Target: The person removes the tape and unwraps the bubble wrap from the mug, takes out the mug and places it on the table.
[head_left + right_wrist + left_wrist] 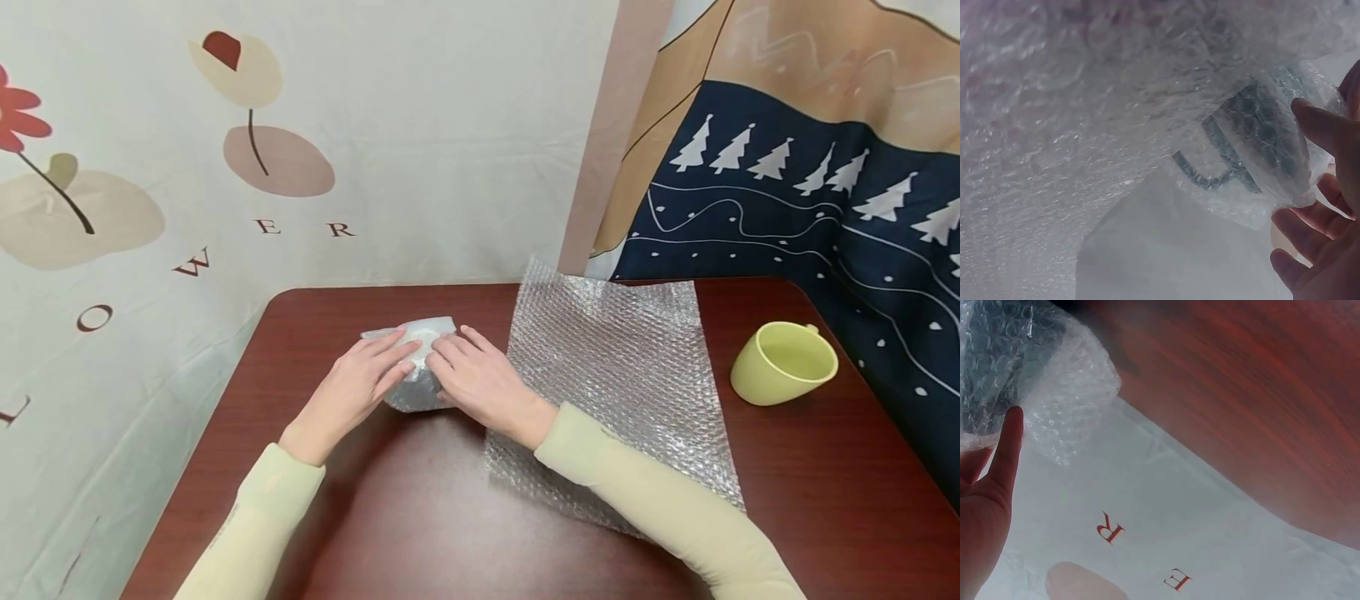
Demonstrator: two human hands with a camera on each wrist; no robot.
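Note:
A dark mug (1266, 134) wrapped in bubble wrap (422, 392) stands at the table's far side, between both hands. Its curved handle (1210, 181) shows through the wrap in the right wrist view. My left hand (360, 375) rests its fairly straight fingers over the top and left of the bundle. In the left wrist view one straight finger (1010, 440) presses the wrap's side. From the right, my right hand (487, 383) holds the bundle, with bent fingers (1304, 231) below and the thumb above. The underside of the bundle is hidden.
Right of the bundle, a loose sheet of bubble wrap (615, 358) lies flat, with the right forearm across its near part. A yellow-green mug (783, 364) stands near the right edge of the brown table (420, 508). Printed cloths (450, 142) hang behind and beside it.

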